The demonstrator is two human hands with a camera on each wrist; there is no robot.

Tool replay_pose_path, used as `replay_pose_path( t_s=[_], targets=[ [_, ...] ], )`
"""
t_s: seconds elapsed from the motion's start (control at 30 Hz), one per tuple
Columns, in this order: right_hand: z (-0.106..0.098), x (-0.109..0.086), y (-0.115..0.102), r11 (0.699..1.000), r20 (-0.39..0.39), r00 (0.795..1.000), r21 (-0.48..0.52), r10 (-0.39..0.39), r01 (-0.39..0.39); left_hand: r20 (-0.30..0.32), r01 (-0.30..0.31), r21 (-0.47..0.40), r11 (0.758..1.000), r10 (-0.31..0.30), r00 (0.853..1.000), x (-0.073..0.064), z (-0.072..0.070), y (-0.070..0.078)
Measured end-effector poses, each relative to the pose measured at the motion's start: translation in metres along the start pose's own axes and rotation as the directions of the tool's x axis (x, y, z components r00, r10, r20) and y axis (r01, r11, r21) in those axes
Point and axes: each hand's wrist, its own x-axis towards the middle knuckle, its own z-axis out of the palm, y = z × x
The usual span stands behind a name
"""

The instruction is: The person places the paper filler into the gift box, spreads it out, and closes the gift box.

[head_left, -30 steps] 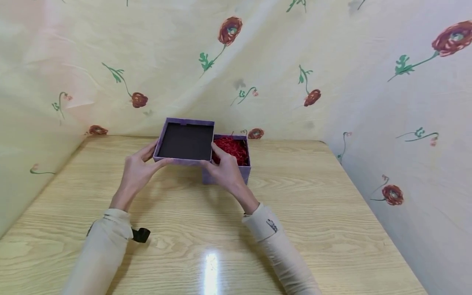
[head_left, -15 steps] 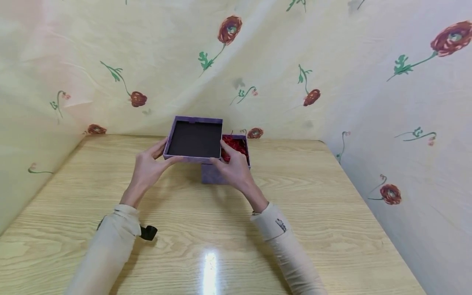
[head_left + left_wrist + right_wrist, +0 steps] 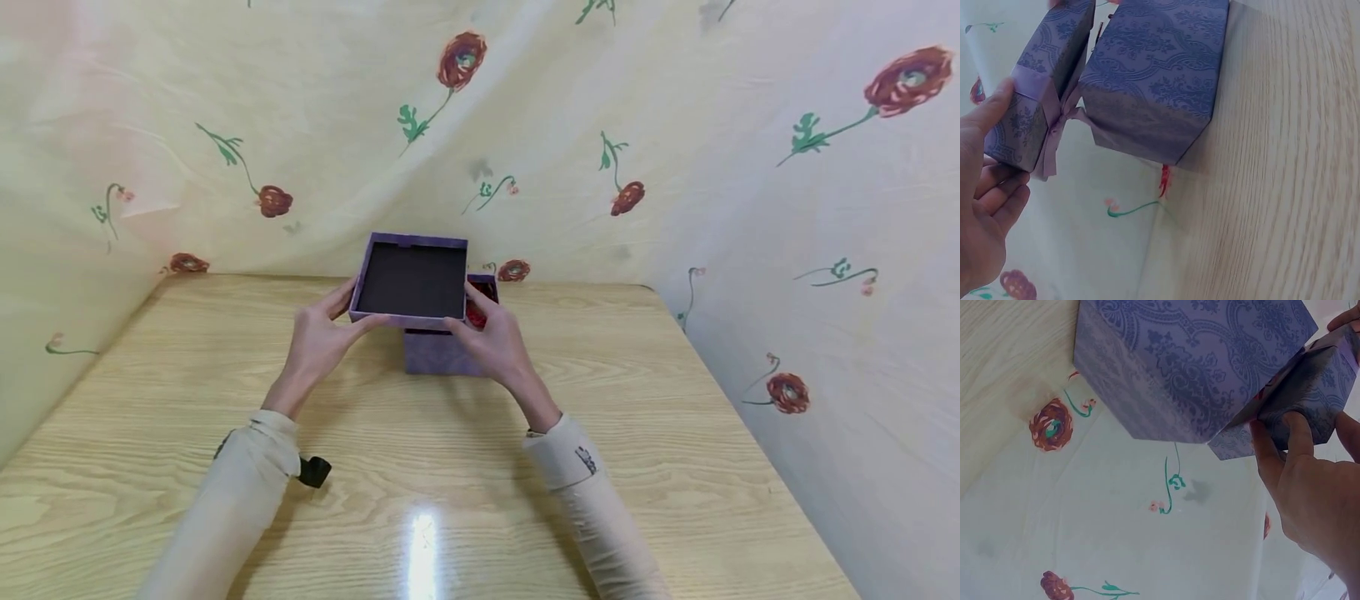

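Both hands hold a square purple box lid (image 3: 412, 279), its black inside facing the head camera. My left hand (image 3: 318, 337) grips the left side, thumb along the near edge. On the right side, my right hand (image 3: 495, 340) pinches the near corner. Below and partly behind the lid stands the open purple patterned box (image 3: 442, 355), with red shredded paper (image 3: 476, 315) showing at its right; the lid hides the rest of the opening. A lilac ribbon (image 3: 1035, 84) with a bow runs over the lid's outside in the left wrist view.
The box stands on a light wood-grain table (image 3: 420, 450), near its back edge. A flower-printed cloth (image 3: 337, 125) hangs behind and along both sides. Under the left cuff a small black object (image 3: 315, 472) sticks out at the wrist.
Both hands have carried the lid to the right, and it now covers more of the box and the red shredded paper from view. The box has stayed in place.
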Motion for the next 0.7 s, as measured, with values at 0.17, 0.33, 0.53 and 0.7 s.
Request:
replay_pose_path(
  t_s=[0.17, 0.33, 0.53, 0.7],
  targets=[
    [-0.008, 0.000, 0.001, 0.999, -0.006, 1.000, 0.028, 0.028, -0.028, 0.003, -0.018, -0.018, 1.000, 0.018, 1.000, 0.003, 0.007, 0.005],
    [-0.017, -0.001, 0.003, 0.996, -0.004, 0.998, 0.060, 0.061, -0.060, 0.010, -0.030, -0.014, 0.999, 0.030, 0.999, 0.006, 0.015, 0.011],
    [-0.025, -0.001, 0.005, 0.994, -0.001, 0.996, 0.064, 0.084, -0.083, 0.009, -0.036, -0.021, 0.999, 0.036, 0.999, 0.009, 0.023, 0.014],
    [-0.030, -0.002, 0.006, 0.994, 0.003, 0.996, 0.065, 0.088, -0.088, -0.008, -0.059, -0.013, 0.998, 0.059, 0.998, 0.011, 0.029, 0.017]
  ],
)
